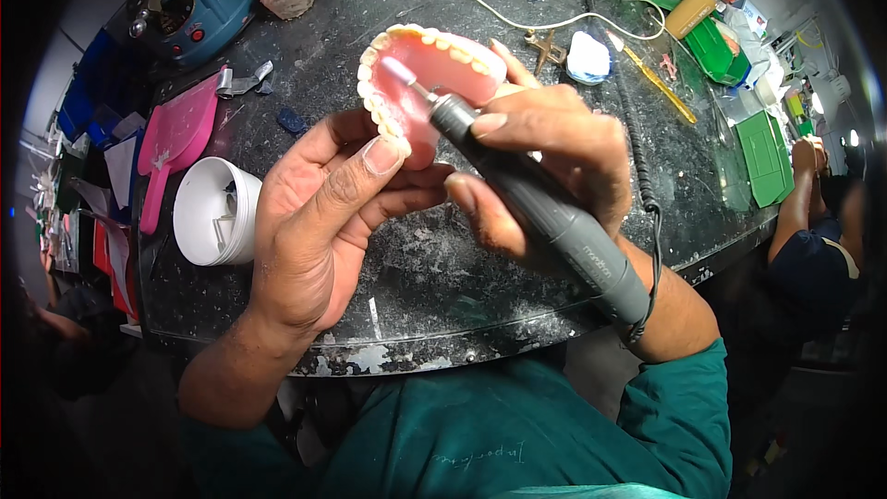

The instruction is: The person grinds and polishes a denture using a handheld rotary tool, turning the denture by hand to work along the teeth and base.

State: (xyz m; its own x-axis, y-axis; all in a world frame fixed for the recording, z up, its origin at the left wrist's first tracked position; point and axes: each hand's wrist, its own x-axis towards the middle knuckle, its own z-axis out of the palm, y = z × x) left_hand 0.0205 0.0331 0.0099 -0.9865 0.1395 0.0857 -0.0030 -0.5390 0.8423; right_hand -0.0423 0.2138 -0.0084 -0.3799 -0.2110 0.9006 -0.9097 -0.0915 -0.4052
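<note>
Grinding is in hand: the left hand [314,222] grips a pink acrylic denture with a row of cream teeth [430,83] above the dark, dust-speckled bench [443,268], thumb pressed on its edge. The right hand [545,166] clasps a grey pen-shaped rotary handpiece [545,212], its small burr touching the denture's inner surface. Next comes light, steady pressure, judging by the contact.

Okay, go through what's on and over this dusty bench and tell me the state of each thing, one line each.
Denture: held up in the left hand, pink base facing the camera.
Grey rotary handpiece: gripped in the right hand, its burr tip on the pink base.
White cup: lying on its side, mouth toward the hands.
Pink tray: flat on the bench.
Bench: covered in dust.
</note>
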